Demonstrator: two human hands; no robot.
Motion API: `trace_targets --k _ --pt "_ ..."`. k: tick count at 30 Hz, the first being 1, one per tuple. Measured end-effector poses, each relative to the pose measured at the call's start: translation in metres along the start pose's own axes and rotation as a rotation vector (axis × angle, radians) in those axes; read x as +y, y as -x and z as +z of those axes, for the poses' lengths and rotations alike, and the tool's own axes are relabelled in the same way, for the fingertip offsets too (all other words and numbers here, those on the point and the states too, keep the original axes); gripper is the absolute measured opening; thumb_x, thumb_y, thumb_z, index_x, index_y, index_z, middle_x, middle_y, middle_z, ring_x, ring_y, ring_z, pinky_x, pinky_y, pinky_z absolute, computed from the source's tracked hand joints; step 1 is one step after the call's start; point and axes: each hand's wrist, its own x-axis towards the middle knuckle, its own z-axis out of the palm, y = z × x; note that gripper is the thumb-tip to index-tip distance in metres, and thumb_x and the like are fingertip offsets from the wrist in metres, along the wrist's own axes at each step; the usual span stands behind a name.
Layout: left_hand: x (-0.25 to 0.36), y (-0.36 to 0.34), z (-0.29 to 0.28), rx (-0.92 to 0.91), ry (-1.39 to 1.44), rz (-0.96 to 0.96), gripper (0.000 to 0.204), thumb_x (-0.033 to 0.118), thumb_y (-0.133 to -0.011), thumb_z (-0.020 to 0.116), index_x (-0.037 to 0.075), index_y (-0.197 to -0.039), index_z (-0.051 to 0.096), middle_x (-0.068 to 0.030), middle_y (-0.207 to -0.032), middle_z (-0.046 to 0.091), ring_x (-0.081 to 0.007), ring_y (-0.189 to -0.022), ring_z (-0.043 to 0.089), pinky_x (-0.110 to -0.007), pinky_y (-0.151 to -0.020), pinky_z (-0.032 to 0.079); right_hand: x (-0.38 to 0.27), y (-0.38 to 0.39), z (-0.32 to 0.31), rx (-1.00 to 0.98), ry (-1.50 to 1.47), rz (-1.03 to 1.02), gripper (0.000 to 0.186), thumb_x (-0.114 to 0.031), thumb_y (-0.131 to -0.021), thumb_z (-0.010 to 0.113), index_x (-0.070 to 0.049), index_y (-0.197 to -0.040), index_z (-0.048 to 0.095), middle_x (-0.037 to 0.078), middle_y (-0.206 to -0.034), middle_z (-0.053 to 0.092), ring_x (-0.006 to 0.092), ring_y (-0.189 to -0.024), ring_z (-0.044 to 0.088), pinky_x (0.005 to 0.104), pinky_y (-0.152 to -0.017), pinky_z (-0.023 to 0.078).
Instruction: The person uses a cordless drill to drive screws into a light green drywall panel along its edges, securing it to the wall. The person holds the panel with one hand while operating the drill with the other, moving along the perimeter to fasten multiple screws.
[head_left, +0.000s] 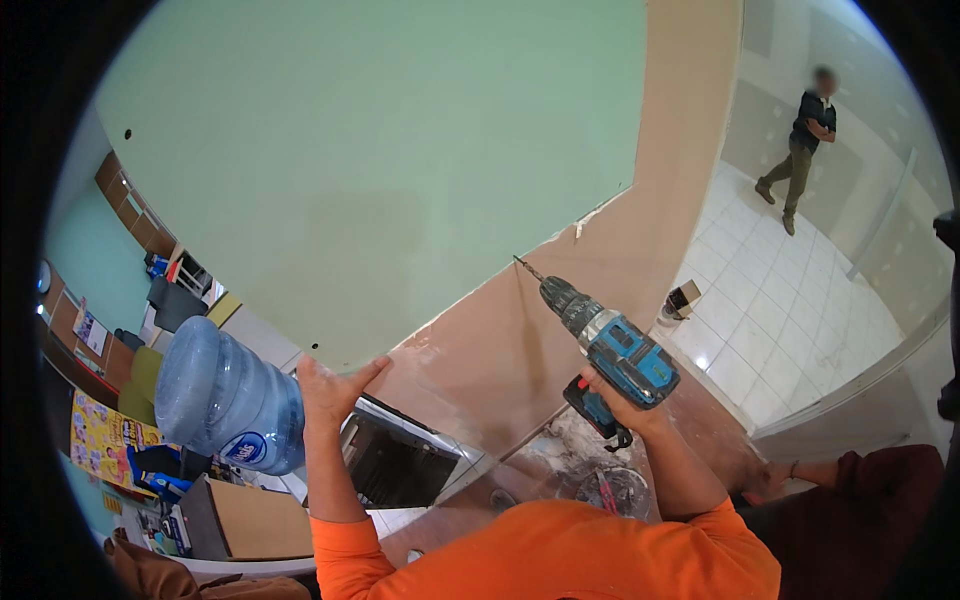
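Note:
My right hand (622, 408) is closed round the handle of a blue and black cordless drill (632, 358). Its long thin bit (530, 268) points up and left, with the tip close to the lower edge of a pale green wall panel (400, 170). My left hand (332, 392) is raised at the panel's lower left edge, thumb stretched out and fingers apart, holding nothing. Whether it presses on the panel I cannot tell. Below the green panel runs a brownish-pink wall surface (490, 330), with a ragged white line along the join.
A large blue water bottle (230, 400) shows left of my left forearm. At lower right is another person's dark red sleeve (880, 510). Someone with folded arms (808, 140) stands on the white tiles (740, 300). A dusty bucket (625, 490) sits below the drill.

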Motion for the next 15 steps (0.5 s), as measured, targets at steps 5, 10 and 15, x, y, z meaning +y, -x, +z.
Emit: trace_targets --k 5,10,15 --pt "0.002 -0.001 -0.001 0.005 0.058 -0.008 0.050 0.025 -0.065 0.094 -0.002 -0.100 0.071 -0.0120 -0.092 0.076 -0.0238 -0.079 0.071 -0.035 -0.077 0.056 0.005 -0.004 -0.005 -0.045 0.142 -0.034 0.025 -0.020 -0.091 0.078 -0.004 -0.109 0.072 0.011 -0.099 0.074 0.0229 -0.086 0.071 0.0375 -0.074 0.055" --pt "0.001 -0.003 -0.001 0.052 0.045 0.094 0.049 0.025 -0.065 0.094 -0.002 -0.099 0.071 -0.0117 -0.091 0.076 -0.0244 -0.077 0.070 -0.035 -0.077 0.056 -0.002 -0.011 -0.013 -0.025 0.246 -0.258 0.024 -0.020 -0.091 0.077 -0.006 -0.110 0.072 0.010 -0.100 0.074 0.0249 -0.088 0.070 0.0390 -0.074 0.054" --pt "-0.001 -0.001 -0.002 -0.007 0.016 -0.017 0.053 0.027 -0.064 0.093 -0.002 -0.102 0.069 -0.0130 -0.096 0.074 -0.0291 -0.084 0.069 -0.038 -0.082 0.054 -0.007 -0.017 -0.019 0.012 0.523 -0.470 0.025 -0.016 -0.088 0.080 -0.007 -0.108 0.069 0.005 -0.094 0.071 0.0196 -0.083 0.066 0.0338 -0.072 0.052"
